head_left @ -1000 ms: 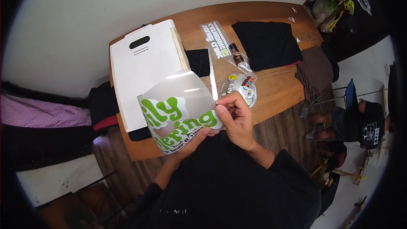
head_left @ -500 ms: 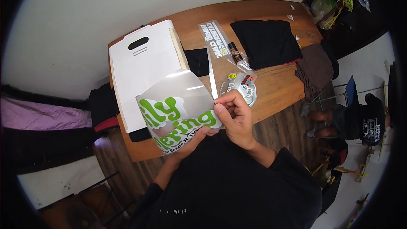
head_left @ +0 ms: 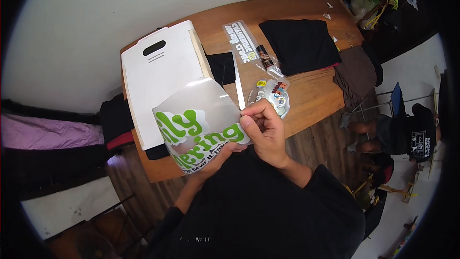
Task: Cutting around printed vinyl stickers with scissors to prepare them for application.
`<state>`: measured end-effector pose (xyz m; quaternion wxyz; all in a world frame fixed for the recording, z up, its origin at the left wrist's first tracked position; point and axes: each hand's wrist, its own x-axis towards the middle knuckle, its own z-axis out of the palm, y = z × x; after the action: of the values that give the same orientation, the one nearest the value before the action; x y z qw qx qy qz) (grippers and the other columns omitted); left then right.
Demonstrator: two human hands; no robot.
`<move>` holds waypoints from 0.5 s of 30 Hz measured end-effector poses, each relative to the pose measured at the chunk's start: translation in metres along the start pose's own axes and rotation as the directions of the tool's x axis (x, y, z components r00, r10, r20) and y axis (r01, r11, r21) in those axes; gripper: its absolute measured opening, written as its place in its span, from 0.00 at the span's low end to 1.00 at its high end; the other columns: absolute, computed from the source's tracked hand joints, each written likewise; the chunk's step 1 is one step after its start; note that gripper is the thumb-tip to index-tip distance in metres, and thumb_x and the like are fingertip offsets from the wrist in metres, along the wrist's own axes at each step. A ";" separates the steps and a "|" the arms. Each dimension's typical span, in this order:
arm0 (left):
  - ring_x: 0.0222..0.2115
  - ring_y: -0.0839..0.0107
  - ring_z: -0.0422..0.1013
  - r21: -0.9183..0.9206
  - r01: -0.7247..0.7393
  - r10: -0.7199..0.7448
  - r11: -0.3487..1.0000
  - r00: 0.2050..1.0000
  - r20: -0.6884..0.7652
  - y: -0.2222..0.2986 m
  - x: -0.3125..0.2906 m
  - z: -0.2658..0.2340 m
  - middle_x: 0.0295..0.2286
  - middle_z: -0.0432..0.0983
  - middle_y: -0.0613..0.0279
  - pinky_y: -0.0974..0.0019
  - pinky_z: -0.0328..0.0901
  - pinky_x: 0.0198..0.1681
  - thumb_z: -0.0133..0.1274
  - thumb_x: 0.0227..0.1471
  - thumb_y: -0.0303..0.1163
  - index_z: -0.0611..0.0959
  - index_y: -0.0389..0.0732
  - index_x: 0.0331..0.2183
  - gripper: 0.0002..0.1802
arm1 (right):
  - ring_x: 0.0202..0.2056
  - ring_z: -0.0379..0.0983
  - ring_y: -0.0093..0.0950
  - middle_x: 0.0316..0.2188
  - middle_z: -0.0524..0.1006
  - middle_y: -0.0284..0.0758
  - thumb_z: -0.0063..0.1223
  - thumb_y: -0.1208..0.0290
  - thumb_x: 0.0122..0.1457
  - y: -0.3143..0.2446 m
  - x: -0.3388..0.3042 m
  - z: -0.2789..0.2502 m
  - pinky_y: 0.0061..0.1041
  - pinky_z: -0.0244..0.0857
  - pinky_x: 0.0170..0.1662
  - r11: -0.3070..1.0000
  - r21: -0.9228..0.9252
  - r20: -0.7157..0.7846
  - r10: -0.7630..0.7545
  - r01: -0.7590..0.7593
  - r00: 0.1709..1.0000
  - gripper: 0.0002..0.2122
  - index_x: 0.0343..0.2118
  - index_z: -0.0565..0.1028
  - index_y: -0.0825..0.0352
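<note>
A translucent transfer film sheet [head_left: 206, 100] with green lettering is held up, curved, in front of me. My left hand [head_left: 221, 159] grips it from behind at the lower edge, with part of the palm hidden by the film. At the sheet's right edge, my right hand [head_left: 266, 132] pinches the lower end of a narrow white strip [head_left: 239, 81] between thumb and index finger. The strip points up and away from me. Whether it is still joined to the sheet I cannot tell.
A white board with an oval slot [head_left: 165, 74] lies left on the wooden table [head_left: 306, 98]. Right of it are printed films [head_left: 239, 41], a small dark bottle [head_left: 265, 56] and folded black cloth [head_left: 302, 45]. Brown cloth [head_left: 357, 74] hangs over the edge. Another person [head_left: 402, 132] is at right.
Both hands keep their hold on the film and strip, almost in the same place. The view has shifted very slightly.
</note>
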<state>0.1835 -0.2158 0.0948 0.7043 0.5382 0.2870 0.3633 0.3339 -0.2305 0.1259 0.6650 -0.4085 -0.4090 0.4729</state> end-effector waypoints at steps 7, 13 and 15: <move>0.35 0.70 0.73 -0.012 0.021 -0.020 1.000 1.000 0.013 0.000 -0.001 0.001 0.34 0.77 0.56 0.71 0.68 0.40 0.44 0.56 0.25 0.74 0.32 0.42 0.12 | 0.31 0.69 0.13 0.29 0.73 0.33 0.46 0.78 0.58 0.001 -0.001 0.000 0.13 0.64 0.35 1.000 0.016 -0.004 0.007 -0.007 1.000 0.04 0.35 0.66 0.72; 0.35 0.70 0.74 -0.022 -0.012 0.012 1.000 1.000 0.027 -0.005 -0.001 0.000 0.34 0.76 0.56 0.71 0.68 0.40 0.44 0.56 0.25 0.74 0.32 0.42 0.12 | 0.29 0.66 0.11 0.27 0.71 0.28 0.46 0.77 0.59 0.001 -0.001 0.000 0.10 0.60 0.33 1.000 0.004 -0.007 0.007 -0.007 1.000 0.04 0.36 0.66 0.68; 0.35 0.70 0.74 -0.018 -0.007 0.007 1.000 0.999 0.031 -0.006 -0.001 0.000 0.34 0.76 0.56 0.71 0.68 0.40 0.44 0.56 0.25 0.74 0.32 0.42 0.13 | 0.29 0.66 0.11 0.27 0.70 0.28 0.46 0.78 0.59 0.001 -0.001 0.000 0.10 0.60 0.33 1.000 0.004 -0.022 0.016 -0.016 1.000 0.04 0.36 0.66 0.68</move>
<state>0.1844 -0.2178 0.0896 0.7122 0.5384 0.2708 0.3600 0.3336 -0.2312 0.1248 0.6665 -0.4156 -0.3975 0.4743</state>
